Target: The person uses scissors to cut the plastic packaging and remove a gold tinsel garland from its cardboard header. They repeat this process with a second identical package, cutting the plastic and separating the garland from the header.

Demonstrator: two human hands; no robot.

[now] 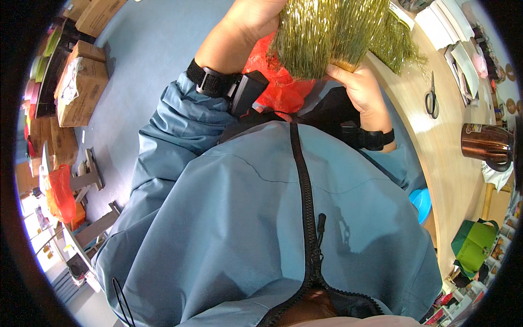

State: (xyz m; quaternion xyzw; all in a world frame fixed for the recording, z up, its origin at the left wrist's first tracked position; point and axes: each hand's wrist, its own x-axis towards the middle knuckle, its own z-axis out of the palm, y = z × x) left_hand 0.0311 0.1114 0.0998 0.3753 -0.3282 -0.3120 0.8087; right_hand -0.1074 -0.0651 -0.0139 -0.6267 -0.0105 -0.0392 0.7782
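At the top of the view, a wide bundle of shiny olive-green tinsel fringe (310, 36) hangs in front of the jacket. My right hand (361, 83) pinches its lower right part between thumb and fingers. My left hand (261, 16) is at the bundle's upper left edge, partly cut off by the picture's rim, and its fingers are hidden. More green tinsel (394, 45) lies on the wooden table (453, 171) to the right. Behind and below the bundle is a crumpled red plastic bag (286, 92). Black-handled scissors (432, 100) lie on the table.
A brown metallic mug (484, 141), white paper stacks (441, 24) and a green bag (474, 247) are along the table's right side. A blue round object (421, 204) sits beside the table's near edge. Cardboard boxes (83, 90) and an orange-red plastic bag (61, 192) are at the left.
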